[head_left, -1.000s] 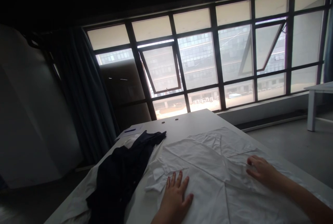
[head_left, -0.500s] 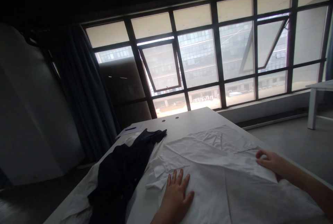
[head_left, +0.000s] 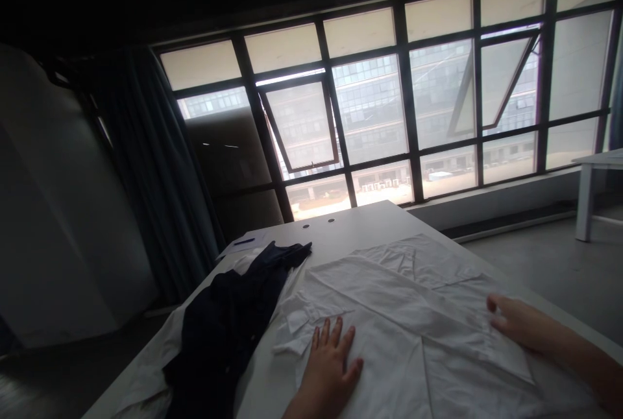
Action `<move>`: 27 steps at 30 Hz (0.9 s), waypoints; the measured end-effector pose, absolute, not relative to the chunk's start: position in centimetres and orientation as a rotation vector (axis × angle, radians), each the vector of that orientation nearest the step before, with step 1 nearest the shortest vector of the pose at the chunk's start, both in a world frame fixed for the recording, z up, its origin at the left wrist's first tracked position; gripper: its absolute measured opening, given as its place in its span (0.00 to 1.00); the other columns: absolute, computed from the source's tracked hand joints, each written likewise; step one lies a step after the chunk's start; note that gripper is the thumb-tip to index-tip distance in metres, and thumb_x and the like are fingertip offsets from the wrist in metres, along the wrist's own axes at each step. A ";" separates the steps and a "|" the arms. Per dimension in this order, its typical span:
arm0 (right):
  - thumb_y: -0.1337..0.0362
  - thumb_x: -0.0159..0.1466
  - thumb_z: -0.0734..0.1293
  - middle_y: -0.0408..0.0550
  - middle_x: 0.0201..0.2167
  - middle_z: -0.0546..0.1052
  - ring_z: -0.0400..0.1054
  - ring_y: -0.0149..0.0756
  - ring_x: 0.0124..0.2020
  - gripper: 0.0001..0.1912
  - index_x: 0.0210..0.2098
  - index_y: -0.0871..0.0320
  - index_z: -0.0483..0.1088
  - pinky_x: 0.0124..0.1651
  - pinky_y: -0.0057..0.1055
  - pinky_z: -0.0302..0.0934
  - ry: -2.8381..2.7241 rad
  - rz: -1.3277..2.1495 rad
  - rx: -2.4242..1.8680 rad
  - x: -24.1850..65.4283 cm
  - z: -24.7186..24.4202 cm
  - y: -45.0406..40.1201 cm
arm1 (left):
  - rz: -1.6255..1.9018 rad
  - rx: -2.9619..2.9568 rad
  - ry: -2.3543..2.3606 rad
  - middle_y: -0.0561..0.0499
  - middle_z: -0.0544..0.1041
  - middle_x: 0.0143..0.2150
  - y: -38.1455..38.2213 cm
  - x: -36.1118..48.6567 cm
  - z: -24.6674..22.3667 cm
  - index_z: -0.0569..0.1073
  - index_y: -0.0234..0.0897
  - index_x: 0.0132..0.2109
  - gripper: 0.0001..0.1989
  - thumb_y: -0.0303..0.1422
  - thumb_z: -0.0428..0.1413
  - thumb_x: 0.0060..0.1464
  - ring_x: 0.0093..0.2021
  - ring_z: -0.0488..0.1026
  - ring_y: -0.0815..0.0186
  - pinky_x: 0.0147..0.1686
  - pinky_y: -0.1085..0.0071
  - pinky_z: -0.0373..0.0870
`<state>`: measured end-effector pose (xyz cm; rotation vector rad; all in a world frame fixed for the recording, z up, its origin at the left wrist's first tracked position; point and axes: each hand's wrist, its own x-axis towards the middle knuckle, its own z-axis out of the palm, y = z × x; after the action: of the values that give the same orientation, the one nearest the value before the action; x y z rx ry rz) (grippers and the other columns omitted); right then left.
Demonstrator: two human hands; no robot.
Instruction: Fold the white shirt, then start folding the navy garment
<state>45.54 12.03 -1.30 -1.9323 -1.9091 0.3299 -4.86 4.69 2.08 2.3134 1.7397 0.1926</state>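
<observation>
Dark-framed windows (head_left: 370, 114) beyond one long white table (head_left: 350, 224), two garments on it: a white collared shirt (head_left: 403, 302) spread flat, a navy garment (head_left: 224, 328) just beside. Left hand (head_left: 328, 370) flat, fingers spread on the shirt; right hand (head_left: 520, 325) open, fingers resting, gripping nothing.

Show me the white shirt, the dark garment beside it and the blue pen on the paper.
white shirt (head_left: 403, 289): head view, on the cloth between the two hands.
dark garment (head_left: 224, 322): head view, on the middle of the garment.
blue pen (head_left: 243, 242): head view, on its barrel.
</observation>
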 end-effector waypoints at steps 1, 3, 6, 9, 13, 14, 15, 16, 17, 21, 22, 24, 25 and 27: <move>0.56 0.56 0.66 0.56 0.38 0.82 0.77 0.50 0.38 0.15 0.40 0.55 0.76 0.41 0.42 0.72 -1.955 0.194 -1.907 44.9 -1.2 12.0 | 0.183 2.313 1.742 0.56 0.44 0.78 4.7 -4.9 2.1 0.55 0.58 0.74 0.34 0.59 0.44 0.65 0.77 0.35 0.50 0.73 0.50 0.31; 0.54 0.61 0.64 0.60 0.50 0.80 0.75 0.56 0.49 0.20 0.49 0.55 0.77 0.49 0.51 0.69 -2.010 -0.017 -1.848 42.6 -0.8 11.9 | 0.168 2.315 1.742 0.56 0.44 0.78 4.8 -4.9 2.1 0.55 0.57 0.74 0.35 0.59 0.44 0.65 0.77 0.35 0.49 0.73 0.49 0.31; 0.47 0.68 0.61 0.56 0.65 0.71 0.63 0.56 0.65 0.25 0.58 0.49 0.74 0.64 0.56 0.58 -2.130 -0.043 -1.565 37.8 -0.2 11.1 | 0.161 2.315 1.744 0.56 0.44 0.78 4.9 -5.0 2.2 0.55 0.57 0.74 0.34 0.59 0.45 0.65 0.77 0.35 0.49 0.73 0.49 0.31; 0.42 0.70 0.58 0.50 0.72 0.61 0.54 0.56 0.71 0.31 0.69 0.42 0.62 0.70 0.60 0.49 -2.339 0.185 -1.421 33.7 -0.7 10.1 | 0.143 2.312 1.748 0.56 0.43 0.78 4.8 -5.1 2.2 0.54 0.57 0.74 0.35 0.59 0.44 0.65 0.77 0.34 0.49 0.73 0.49 0.30; 0.41 0.71 0.57 0.47 0.74 0.55 0.44 0.60 0.74 0.33 0.72 0.38 0.53 0.70 0.69 0.38 -2.473 0.277 -1.387 32.1 -2.4 9.5 | 0.142 2.317 1.745 0.55 0.43 0.78 4.7 -5.2 2.2 0.53 0.56 0.74 0.35 0.59 0.43 0.65 0.77 0.34 0.49 0.73 0.48 0.30; 0.40 0.71 0.57 0.47 0.74 0.55 0.43 0.60 0.74 0.33 0.72 0.38 0.51 0.71 0.68 0.38 -2.470 0.285 -1.392 32.3 -2.7 9.5 | 0.140 2.317 1.743 0.55 0.43 0.78 4.7 -5.2 2.2 0.53 0.57 0.74 0.35 0.59 0.42 0.65 0.77 0.34 0.49 0.72 0.48 0.30; 0.40 0.70 0.57 0.47 0.74 0.54 0.43 0.59 0.74 0.34 0.73 0.39 0.50 0.71 0.67 0.38 -2.461 0.295 -1.399 32.5 -2.9 9.4 | 0.134 2.316 1.739 0.55 0.42 0.78 4.7 -5.2 2.2 0.53 0.57 0.74 0.35 0.60 0.42 0.65 0.77 0.33 0.50 0.72 0.48 0.29; 0.40 0.70 0.58 0.47 0.74 0.54 0.44 0.59 0.74 0.36 0.73 0.40 0.49 0.72 0.65 0.39 -2.444 0.305 -1.411 32.8 -3.0 9.4 | 0.123 2.315 1.731 0.55 0.41 0.78 4.6 -5.2 2.3 0.52 0.57 0.74 0.36 0.61 0.43 0.65 0.77 0.32 0.49 0.72 0.47 0.29; 0.39 0.69 0.58 0.47 0.74 0.54 0.44 0.58 0.74 0.37 0.73 0.41 0.48 0.73 0.64 0.39 -2.428 0.319 -1.428 33.1 -3.0 9.3 | 0.109 2.314 1.720 0.55 0.39 0.78 4.6 -5.1 2.3 0.51 0.57 0.75 0.37 0.61 0.43 0.64 0.77 0.30 0.49 0.72 0.47 0.28; 0.38 0.67 0.60 0.48 0.74 0.54 0.43 0.59 0.74 0.39 0.73 0.45 0.52 0.73 0.61 0.40 -2.439 0.409 -1.472 33.9 -2.2 8.9 | 0.050 2.293 1.666 0.54 0.35 0.79 4.1 -5.2 2.8 0.46 0.54 0.76 0.44 0.65 0.45 0.60 0.76 0.25 0.46 0.71 0.44 0.25; 0.39 0.67 0.61 0.48 0.74 0.55 0.44 0.60 0.74 0.40 0.73 0.45 0.53 0.73 0.61 0.41 -2.448 0.429 -1.468 34.0 -1.7 8.7 | 0.035 2.286 1.654 0.53 0.35 0.79 3.9 -5.3 3.1 0.46 0.54 0.76 0.45 0.65 0.46 0.59 0.76 0.25 0.45 0.71 0.43 0.25; 0.41 0.65 0.63 0.51 0.71 0.61 0.52 0.61 0.72 0.38 0.70 0.47 0.60 0.71 0.58 0.49 -2.438 0.438 -1.437 34.1 -0.7 8.4 | -0.003 2.276 1.629 0.51 0.37 0.79 3.6 -5.4 3.8 0.47 0.53 0.76 0.47 0.66 0.47 0.57 0.76 0.27 0.44 0.71 0.43 0.26; 0.42 0.65 0.63 0.53 0.68 0.68 0.60 0.60 0.68 0.34 0.67 0.47 0.67 0.68 0.55 0.55 -2.425 0.428 -1.420 34.1 -0.1 8.2 | -0.017 2.278 1.620 0.49 0.40 0.79 3.4 -5.4 4.2 0.49 0.53 0.76 0.48 0.67 0.49 0.56 0.76 0.31 0.43 0.71 0.43 0.29; 0.43 0.67 0.61 0.56 0.52 0.82 0.75 0.58 0.53 0.25 0.50 0.49 0.80 0.56 0.49 0.66 -2.408 0.381 -1.439 33.7 1.2 7.7 | -0.003 2.313 1.624 0.47 0.54 0.76 3.1 -5.2 5.2 0.59 0.53 0.72 0.45 0.67 0.53 0.53 0.75 0.44 0.40 0.70 0.43 0.40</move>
<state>33.70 7.74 1.21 -1.4392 -2.4079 0.3806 -5.20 3.07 5.23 2.3134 1.6244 -0.0026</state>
